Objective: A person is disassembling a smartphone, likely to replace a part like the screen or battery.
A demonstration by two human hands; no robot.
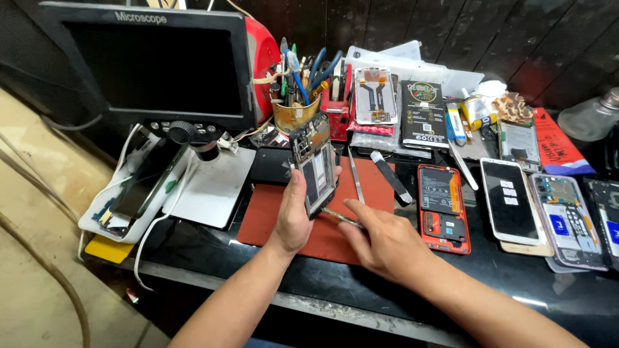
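My left hand [293, 216] holds an opened phone [314, 164] upright over the red work mat [284, 225], its bare inner side facing me. My right hand [380, 241] grips thin metal tweezers [338, 216], whose tip touches the phone's lower edge. Both hands hover just above the mat near the table's front.
A digital microscope with a dark screen [155, 64] stands at the back left. A tool cup [296, 113] sits behind the phone. An orange opened phone [443, 206], a white phone [509, 200], other phone parts [567, 219] and a glass bottle [590, 116] lie to the right.
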